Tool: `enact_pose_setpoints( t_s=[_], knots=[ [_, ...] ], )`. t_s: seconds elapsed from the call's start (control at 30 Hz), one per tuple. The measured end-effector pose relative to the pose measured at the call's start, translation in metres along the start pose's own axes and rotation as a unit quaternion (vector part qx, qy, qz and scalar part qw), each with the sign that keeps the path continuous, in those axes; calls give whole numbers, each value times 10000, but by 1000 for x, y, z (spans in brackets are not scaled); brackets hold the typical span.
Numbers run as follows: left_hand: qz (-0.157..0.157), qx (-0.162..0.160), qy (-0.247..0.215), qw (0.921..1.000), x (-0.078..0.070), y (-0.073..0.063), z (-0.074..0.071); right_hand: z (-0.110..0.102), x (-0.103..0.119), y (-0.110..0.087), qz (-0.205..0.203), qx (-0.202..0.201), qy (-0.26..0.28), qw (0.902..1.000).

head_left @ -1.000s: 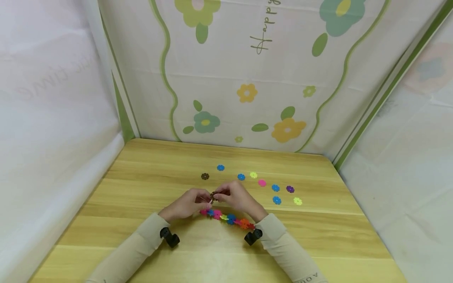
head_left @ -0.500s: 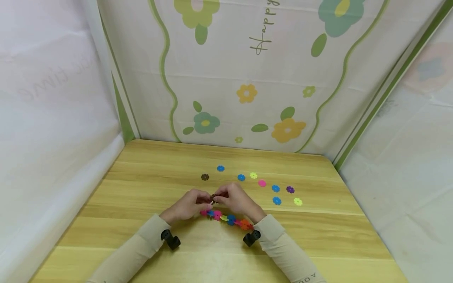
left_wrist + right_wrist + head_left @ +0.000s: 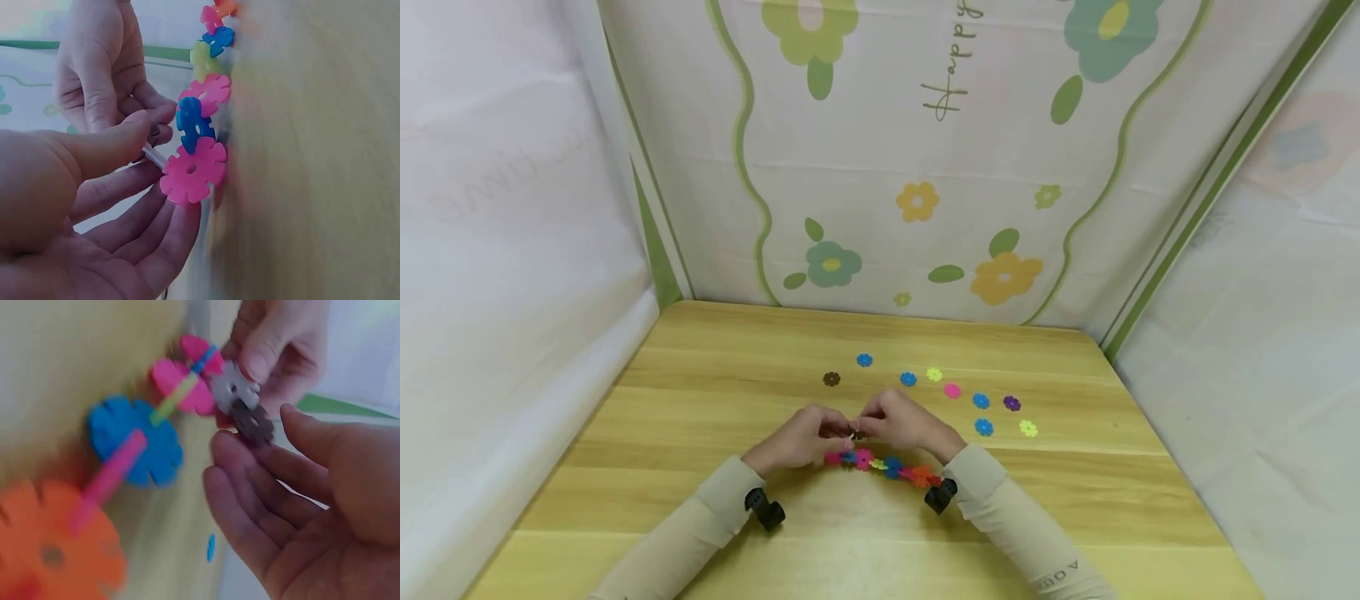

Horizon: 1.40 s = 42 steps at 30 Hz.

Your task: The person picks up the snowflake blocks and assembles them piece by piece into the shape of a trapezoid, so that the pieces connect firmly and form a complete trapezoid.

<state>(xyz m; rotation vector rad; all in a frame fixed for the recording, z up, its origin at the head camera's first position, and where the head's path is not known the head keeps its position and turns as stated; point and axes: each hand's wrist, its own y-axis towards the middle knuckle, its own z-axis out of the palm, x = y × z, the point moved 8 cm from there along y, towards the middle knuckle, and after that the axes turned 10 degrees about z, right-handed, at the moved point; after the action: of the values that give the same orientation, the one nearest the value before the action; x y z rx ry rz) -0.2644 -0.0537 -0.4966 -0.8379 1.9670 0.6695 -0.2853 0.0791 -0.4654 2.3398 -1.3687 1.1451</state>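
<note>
My left hand [image 3: 801, 435] pinches a greyish-white notched snowflake disc [image 3: 234, 387] between thumb and fingers. This disc meets the end pink disc [image 3: 194, 172] of a chain of interlocked snowflake discs [image 3: 892, 467]. Pink, blue, yellow-green and orange pieces make up the chain, which runs rightward just above or on the table toward my right wrist. In my right hand [image 3: 902, 419], the fingertips hold a dark brown snowflake disc [image 3: 253, 422] against the white one's edge. Fingers partly hide where the two discs meet, so I cannot tell how deep their slots engage.
Beyond the hands, loose discs lie flat on the wooden table [image 3: 700, 358]: a brown disc [image 3: 831, 379], several blue ones, a pink disc [image 3: 952, 391], a purple disc [image 3: 1012, 403] and yellow-green ones. Printed fabric walls [image 3: 850, 167] enclose the table's back and sides.
Both hands have come slightly nearer to the body, and the brown disc between them has turned and shows less of its face. The loose discs stay in place; the head view has shifted a little.
</note>
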Motion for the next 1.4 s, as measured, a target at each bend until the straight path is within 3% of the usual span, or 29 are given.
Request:
enact_pose_setpoints(
  t_s=[0.17,0.4,0.7,0.9,1.07,1.27,1.4],
  knots=[
    [-38,8,19,10000,3,-1,-2,-18,-1,9,103,217,-473,9986],
    [-57,-2,-62,10000,3,2,-1,-36,7,49,-189,-76,-1813,9832],
    [-62,-84,-130,9999,2,4,-2,-19,13,114,-827,-123,-2728,9584],
    [-83,-54,-250,9996,2,4,-4,1,22,134,-1366,-33,-3175,9384],
    [-46,31,-133,9999,2,11,-1,-3,17,131,-1215,-31,-3022,9455],
    [239,155,109,9995,0,21,-1,-18,0,121,-519,-24,-2777,9593],
    [300,232,-22,9993,0,25,1,-32,-8,104,-278,-104,-2522,9672]
  ],
)
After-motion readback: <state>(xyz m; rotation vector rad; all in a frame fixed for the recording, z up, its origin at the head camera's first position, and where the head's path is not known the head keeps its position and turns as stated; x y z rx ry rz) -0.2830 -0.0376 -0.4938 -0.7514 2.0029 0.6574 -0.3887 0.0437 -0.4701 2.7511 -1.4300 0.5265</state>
